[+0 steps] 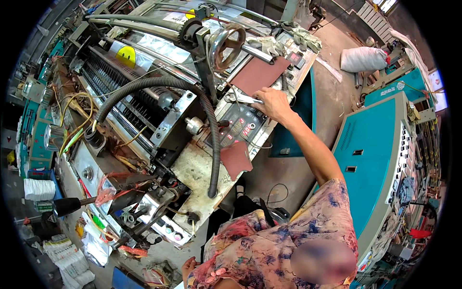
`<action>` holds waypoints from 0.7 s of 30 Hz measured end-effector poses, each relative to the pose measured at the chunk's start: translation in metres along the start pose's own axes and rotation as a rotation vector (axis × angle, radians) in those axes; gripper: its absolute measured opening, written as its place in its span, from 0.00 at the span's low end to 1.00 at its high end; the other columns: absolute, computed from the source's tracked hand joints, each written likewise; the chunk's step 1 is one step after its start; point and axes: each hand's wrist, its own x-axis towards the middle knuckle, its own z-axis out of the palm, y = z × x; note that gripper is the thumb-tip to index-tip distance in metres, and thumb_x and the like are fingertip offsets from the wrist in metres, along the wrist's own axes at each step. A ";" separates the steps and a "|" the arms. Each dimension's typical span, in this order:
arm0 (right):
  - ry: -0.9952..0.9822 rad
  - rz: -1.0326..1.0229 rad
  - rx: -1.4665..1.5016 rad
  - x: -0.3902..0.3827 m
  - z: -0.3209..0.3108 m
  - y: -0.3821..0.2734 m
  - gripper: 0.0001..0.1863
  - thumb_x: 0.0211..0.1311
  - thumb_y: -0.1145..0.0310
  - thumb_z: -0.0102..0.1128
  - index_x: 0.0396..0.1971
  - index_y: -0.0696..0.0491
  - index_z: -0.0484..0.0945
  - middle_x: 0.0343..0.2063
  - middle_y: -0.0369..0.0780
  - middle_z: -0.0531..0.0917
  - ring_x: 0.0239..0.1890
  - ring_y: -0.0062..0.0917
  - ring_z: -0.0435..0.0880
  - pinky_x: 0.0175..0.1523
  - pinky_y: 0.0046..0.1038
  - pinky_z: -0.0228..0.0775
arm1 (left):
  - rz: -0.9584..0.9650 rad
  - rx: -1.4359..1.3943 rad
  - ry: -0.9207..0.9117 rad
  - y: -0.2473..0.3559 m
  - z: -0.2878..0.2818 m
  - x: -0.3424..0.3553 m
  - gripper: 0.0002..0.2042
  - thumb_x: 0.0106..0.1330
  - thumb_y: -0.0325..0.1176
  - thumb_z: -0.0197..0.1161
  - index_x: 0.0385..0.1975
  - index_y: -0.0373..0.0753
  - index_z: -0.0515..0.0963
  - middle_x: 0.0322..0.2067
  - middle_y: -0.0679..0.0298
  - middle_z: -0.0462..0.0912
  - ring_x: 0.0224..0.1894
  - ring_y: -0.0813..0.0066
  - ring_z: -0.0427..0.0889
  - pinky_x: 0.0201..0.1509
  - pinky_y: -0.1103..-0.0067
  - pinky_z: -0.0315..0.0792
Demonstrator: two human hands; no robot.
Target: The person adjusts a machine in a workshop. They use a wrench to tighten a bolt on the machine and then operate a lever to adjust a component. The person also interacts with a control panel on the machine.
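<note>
My right hand (273, 104) is stretched out over the machine's side panel, its fingers closed round the handle of a silver wrench (243, 98). The wrench lies low over the panel, its head pointing left. Just beyond it rests a reddish-brown sheet (258, 74) that looks like sandpaper. Nearer to me, a smaller torn piece of the same sheet (236, 160) lies by the control panel (237, 127) with lit red digits. Low in the view, my left hand (189, 266) hangs beside my body with loosely bent fingers and nothing visible in it.
A metal handwheel (227, 46) stands above the panel. A black corrugated hose (159, 82) arches across the machine. Work gloves (301, 37) lie at the far end. To the right are a teal cabinet (370, 154) and a white sack (364, 59) on the floor.
</note>
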 end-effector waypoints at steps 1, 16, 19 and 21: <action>0.059 0.044 0.033 0.004 -0.003 0.005 0.15 0.56 0.62 0.66 0.43 0.49 0.81 0.35 0.42 0.84 0.39 0.37 0.83 0.44 0.38 0.76 | 0.004 -0.022 -0.012 -0.006 0.003 0.003 0.20 0.71 0.38 0.60 0.54 0.30 0.74 0.29 0.59 0.84 0.24 0.79 0.78 0.27 0.83 0.71; 0.372 0.652 0.699 0.000 -0.002 0.231 0.23 0.59 0.58 0.67 0.49 0.59 0.79 0.27 0.42 0.83 0.22 0.24 0.82 0.24 0.22 0.75 | 0.141 -0.011 0.005 0.025 0.012 -0.011 0.19 0.71 0.38 0.53 0.57 0.36 0.73 0.31 0.65 0.83 0.22 0.83 0.73 0.25 0.82 0.71; 0.570 0.227 0.768 0.005 -0.116 0.003 0.30 0.67 0.66 0.60 0.66 0.58 0.62 0.39 0.42 0.81 0.31 0.19 0.77 0.32 0.20 0.72 | 0.187 -0.042 -0.005 -0.003 0.009 0.011 0.18 0.70 0.37 0.54 0.56 0.35 0.74 0.32 0.64 0.84 0.21 0.82 0.72 0.24 0.81 0.71; 0.591 -0.079 0.675 -0.025 -0.174 -0.146 0.26 0.70 0.73 0.54 0.66 0.58 0.63 0.41 0.42 0.81 0.33 0.20 0.78 0.39 0.22 0.74 | 0.246 -0.031 -0.026 0.011 -0.005 0.025 0.18 0.70 0.37 0.53 0.56 0.34 0.74 0.32 0.63 0.84 0.21 0.82 0.72 0.24 0.82 0.71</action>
